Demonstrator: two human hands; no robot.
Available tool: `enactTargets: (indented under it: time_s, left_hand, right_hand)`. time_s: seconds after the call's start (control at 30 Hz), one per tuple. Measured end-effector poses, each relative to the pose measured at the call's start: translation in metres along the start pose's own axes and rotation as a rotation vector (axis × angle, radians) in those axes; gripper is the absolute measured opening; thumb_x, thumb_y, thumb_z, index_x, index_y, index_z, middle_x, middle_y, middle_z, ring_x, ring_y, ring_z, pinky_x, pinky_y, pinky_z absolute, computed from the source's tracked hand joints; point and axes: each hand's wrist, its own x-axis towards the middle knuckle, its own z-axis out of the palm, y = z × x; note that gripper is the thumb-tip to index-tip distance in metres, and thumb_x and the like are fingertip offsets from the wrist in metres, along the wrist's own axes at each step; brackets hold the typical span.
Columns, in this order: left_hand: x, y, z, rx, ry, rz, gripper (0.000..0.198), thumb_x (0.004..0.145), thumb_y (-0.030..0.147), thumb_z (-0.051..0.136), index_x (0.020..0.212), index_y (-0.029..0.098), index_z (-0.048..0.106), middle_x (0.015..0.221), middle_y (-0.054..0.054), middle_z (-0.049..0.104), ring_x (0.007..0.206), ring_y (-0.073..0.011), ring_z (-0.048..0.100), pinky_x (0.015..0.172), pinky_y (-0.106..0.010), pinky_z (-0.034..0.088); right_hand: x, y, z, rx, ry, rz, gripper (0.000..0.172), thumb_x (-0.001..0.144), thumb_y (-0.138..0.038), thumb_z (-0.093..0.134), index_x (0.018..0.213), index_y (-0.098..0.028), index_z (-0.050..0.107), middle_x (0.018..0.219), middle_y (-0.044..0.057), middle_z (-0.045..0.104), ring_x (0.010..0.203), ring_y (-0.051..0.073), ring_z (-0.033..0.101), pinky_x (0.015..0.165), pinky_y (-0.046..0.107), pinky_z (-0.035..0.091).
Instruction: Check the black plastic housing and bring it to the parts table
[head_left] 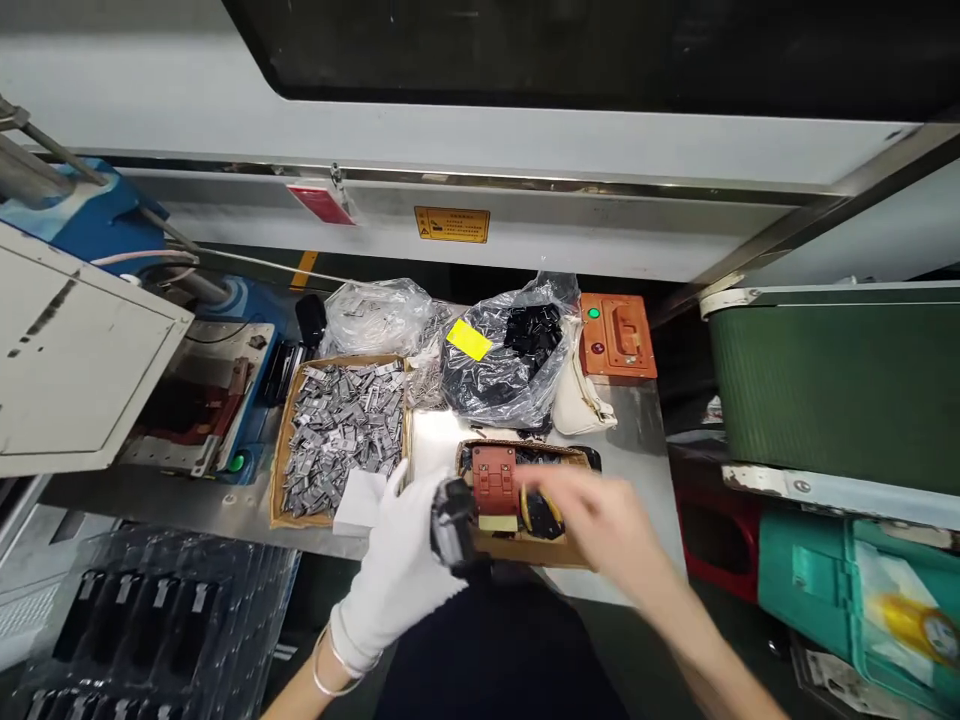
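My left hand (397, 565), in a white glove, is closed around a small black plastic part (452, 525) held over the table's near edge. My bare right hand (600, 520) is blurred and reaches into a shallow cardboard tray (536, 548) that holds black parts, a red-brown block (495, 480) and a yellow ring. Whether the right fingers grip anything cannot be told. To the left lies a second cardboard tray (279, 470) heaped with grey metal pieces (345, 420), with a white cloth (360, 500) at its near corner.
Behind the trays sit a clear bag of metal pieces (375, 315), a bag of black parts (502, 365) with a yellow label, a white pouch (581, 400) and an orange button box (616, 335). A green conveyor (832, 380) stands right, a clear moulded tray (142, 620) lower left.
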Motion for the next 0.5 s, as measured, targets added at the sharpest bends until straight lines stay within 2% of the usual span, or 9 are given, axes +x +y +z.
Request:
enactTargets:
  time_s: [0.03,0.1,0.13,0.17,0.23,0.27,0.33,0.4,0.5]
  left_hand:
    - [-0.002,-0.006,0.001,-0.094,-0.002,-0.159,0.077,0.076,0.045,0.088,0.139,0.019,0.051,0.129,-0.016,0.068,0.134,-0.0397,0.059,0.127,-0.061,0.033]
    - [-0.010,-0.013,0.004,-0.299,-0.004,-0.502,0.091,0.063,0.045,0.097,0.139,0.021,0.052,0.136,-0.017,0.065,0.144,-0.0432,0.051,0.126,-0.063,0.034]
    - [-0.015,-0.015,0.006,-0.399,0.006,-0.657,0.095,0.061,0.042,0.098,0.141,0.020,0.051,0.136,-0.017,0.065,0.142,-0.0423,0.053,0.126,-0.061,0.036]
    - [-0.019,-0.016,0.007,-0.499,0.008,-0.783,0.098,0.060,0.037,0.097,0.143,0.020,0.050,0.132,-0.016,0.067,0.134,-0.0403,0.059,0.123,-0.059,0.040]
    - [-0.028,-0.017,0.010,-0.667,-0.011,-0.942,0.099,0.061,0.027,0.092,0.148,0.020,0.046,0.111,-0.011,0.072,0.106,-0.0354,0.072,0.111,-0.056,0.051]
    - [-0.031,-0.018,0.011,-0.726,-0.027,-0.984,0.097,0.062,0.024,0.088,0.149,0.020,0.045,0.101,-0.008,0.073,0.093,-0.0335,0.073,0.104,-0.055,0.055]
    - [-0.035,-0.022,0.014,-0.836,-0.050,-0.979,0.092,0.064,0.026,0.084,0.148,0.018,0.048,0.098,-0.010,0.073,0.087,-0.0328,0.072,0.095,-0.052,0.058]
    - [-0.036,-0.029,0.018,-0.935,-0.031,-0.959,0.089,0.063,0.034,0.086,0.143,0.017,0.051,0.116,-0.017,0.072,0.098,-0.0352,0.072,0.096,-0.051,0.058]
    - [-0.032,-0.043,0.017,-1.027,-0.007,-0.981,0.099,0.056,0.046,0.095,0.141,0.017,0.053,0.144,-0.024,0.061,0.121,-0.0409,0.067,0.110,-0.053,0.053]
  right_hand:
    - [0.031,0.013,-0.005,-0.079,0.064,0.070,0.056,0.111,-0.053,0.036,0.100,-0.022,0.081,0.096,0.003,0.080,0.088,0.022,0.078,0.082,0.031,0.064]
    - [0.091,0.044,-0.010,-0.184,0.152,0.133,0.055,0.112,-0.048,0.037,0.117,-0.010,0.077,0.113,0.015,0.077,0.107,0.029,0.073,0.097,0.041,0.058]
    - [0.117,0.061,-0.009,-0.214,0.162,0.137,0.049,0.110,-0.044,0.045,0.122,-0.006,0.074,0.121,0.018,0.074,0.113,0.029,0.071,0.100,0.040,0.056]
    - [0.137,0.076,-0.006,-0.231,0.161,0.137,0.044,0.106,-0.039,0.053,0.122,-0.003,0.073,0.120,0.019,0.074,0.113,0.027,0.071,0.101,0.037,0.054]
    - [0.164,0.102,0.005,-0.241,0.155,0.126,0.033,0.099,-0.029,0.064,0.113,-0.001,0.074,0.110,0.016,0.077,0.104,0.020,0.072,0.098,0.027,0.052]
    - [0.170,0.111,0.010,-0.238,0.150,0.122,0.026,0.095,-0.024,0.067,0.106,-0.002,0.076,0.102,0.013,0.078,0.097,0.016,0.072,0.094,0.023,0.052]
    - [0.176,0.122,0.018,-0.222,0.139,0.115,0.017,0.092,-0.019,0.069,0.096,-0.005,0.077,0.089,0.008,0.078,0.085,0.013,0.071,0.086,0.019,0.052]
    - [0.179,0.123,0.014,-0.190,0.128,0.112,0.020,0.094,-0.023,0.067,0.095,-0.006,0.077,0.088,0.007,0.077,0.082,0.012,0.071,0.084,0.019,0.052]
    - [0.175,0.116,-0.013,-0.116,0.135,0.117,0.040,0.101,-0.038,0.055,0.109,-0.005,0.077,0.107,0.012,0.077,0.102,0.017,0.072,0.096,0.025,0.051]
